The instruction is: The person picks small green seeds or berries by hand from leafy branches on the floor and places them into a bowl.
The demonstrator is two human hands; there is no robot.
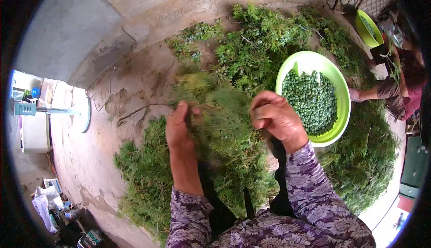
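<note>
My left hand is closed on a leafy green branch, whose foliage is blurred by motion and spreads between my two hands. A bare brown stem sticks out to the left of that hand. On the right, my right hand has its fingers curled and pinched together beside the foliage; what they hold, if anything, is too small to make out. Close to its right stands a lime-green basin, partly filled with small round green berries.
Cut green branches lie by the wall, with more piles around my legs and below the basin. Another person sits at the right edge near a second green basin. Household items stand at the lower left.
</note>
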